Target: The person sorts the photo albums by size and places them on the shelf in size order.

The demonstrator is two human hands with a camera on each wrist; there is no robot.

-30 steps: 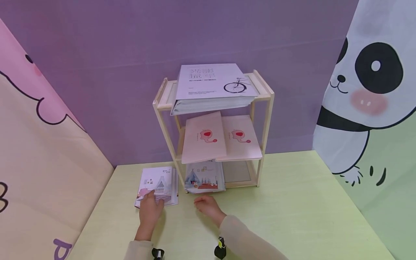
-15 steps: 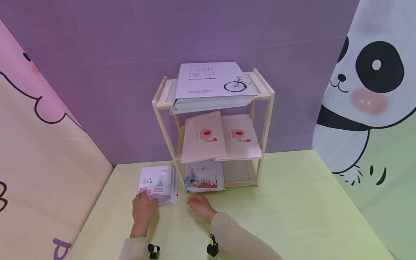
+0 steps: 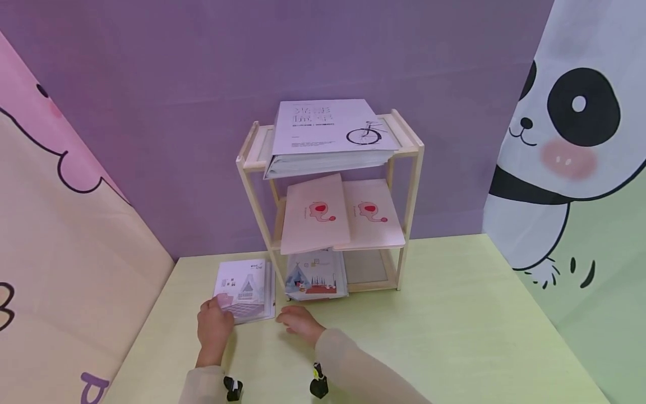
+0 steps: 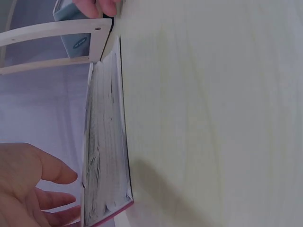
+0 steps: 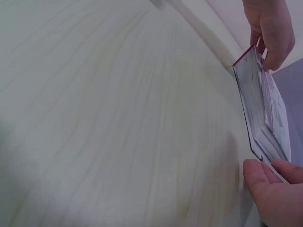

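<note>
A white book (image 3: 249,280) with a tent picture lies on the table, left of the small wooden shelf (image 3: 267,224). A lower layer sticks out along its right side; I cannot tell whether it is a second book. My left hand (image 3: 214,325) is at its near left corner, fingers fairly straight against the cover (image 4: 85,127). In the right wrist view, this left hand (image 5: 272,28) has its fingertips at the corner. My right hand (image 3: 301,322) hovers beside the near right corner, fingers loosely bent; its thumb and fingertips (image 5: 255,177) are close to the book's lower edge (image 5: 258,153).
On the shelf's top lies a thick white book (image 3: 328,129) with a bicycle print. Two pink elephant booklets (image 3: 315,219) overlap on the middle tier. Books with a tent cover (image 3: 315,275) fill the bottom tier's left side. A purple backdrop (image 3: 151,140) stands behind.
My left hand has slid left and toward me along the book, uncovering more of its cover. The right hand has moved left from in front of the shelf toward the book.
</note>
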